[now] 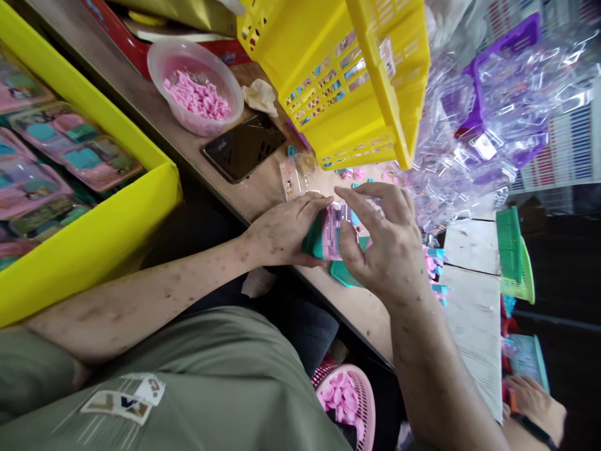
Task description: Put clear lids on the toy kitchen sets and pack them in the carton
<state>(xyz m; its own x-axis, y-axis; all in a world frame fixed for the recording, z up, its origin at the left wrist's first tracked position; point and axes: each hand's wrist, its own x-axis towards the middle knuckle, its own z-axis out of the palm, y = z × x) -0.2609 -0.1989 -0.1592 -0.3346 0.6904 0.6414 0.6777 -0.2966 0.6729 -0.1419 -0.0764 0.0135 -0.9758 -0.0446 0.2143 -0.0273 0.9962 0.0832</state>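
Near the middle of the view, my left hand (286, 232) is wrapped round the left side of a pink and green plastic case (331, 230), thumb below and fingers above. My right hand (387, 241) is over the case's right side, its fingers spread and bent, with the index fingertip close to the top edge. Whether the right thumb touches the case is hard to tell. A green tray piece (345, 274) lies on the table just below the case. Above the case lies a small clear package (293, 178).
A yellow basket (338, 81) stands beyond my hands, with a black phone (244, 147) and a bowl of pink pieces (197, 88) to its left. Clear plastic shells (451, 144) pile up at right. A yellow box (154, 188) holds packed sets. Another person's hand (535, 401) shows at lower right.
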